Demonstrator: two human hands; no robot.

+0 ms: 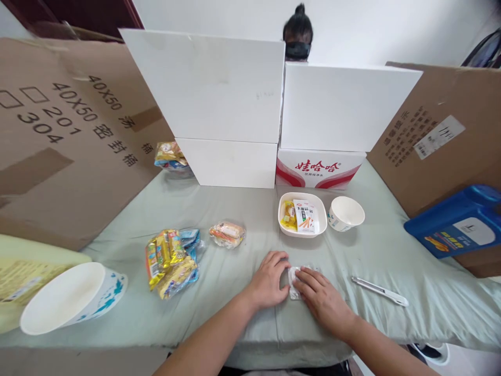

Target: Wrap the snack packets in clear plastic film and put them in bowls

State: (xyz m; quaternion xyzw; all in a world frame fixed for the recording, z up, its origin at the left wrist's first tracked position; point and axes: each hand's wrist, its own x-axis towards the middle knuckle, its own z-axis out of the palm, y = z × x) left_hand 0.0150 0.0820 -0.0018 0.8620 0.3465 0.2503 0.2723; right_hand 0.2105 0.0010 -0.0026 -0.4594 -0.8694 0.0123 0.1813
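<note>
While both bare hands are meeting at the near edge of the cloth-covered worktop (pixel 242 209), a small white packet (pixel 293 275) is lying flat between them, just in front of the person wearing the camera. The left hand (pixel 268 282) is curling its fingers down onto the packet's left edge, its grip narrow and closing on the wrapper. The right hand (pixel 321 295) is laying its fingers stretched across the packet's right side; whether its grip is pinching the wrapper or only pressing on it cannot be told.

Just beyond the hands, a white square bowl (pixel 321 208) is holding two snack sachets, and a paper cup (pixel 346 213) is sitting tilted right beside it. A white utility knife (pixel 379 291) is lying to the right of the right hand, apart from it. To the left, a heap of yellow and blue snack packs (pixel 172 261) is resting near a wrapped pastry (pixel 227 233), with a large paper bowl (pixel 66 297) tipped on its side at the near left corner. A blue jug (pixel 457 222) is lying at the far right. Stacked white boxes (pixel 211 86) and a red-and-white drinks carton (pixel 319 168) are walling off the back, where another person's head (pixel 298 31) is showing above them.
</note>
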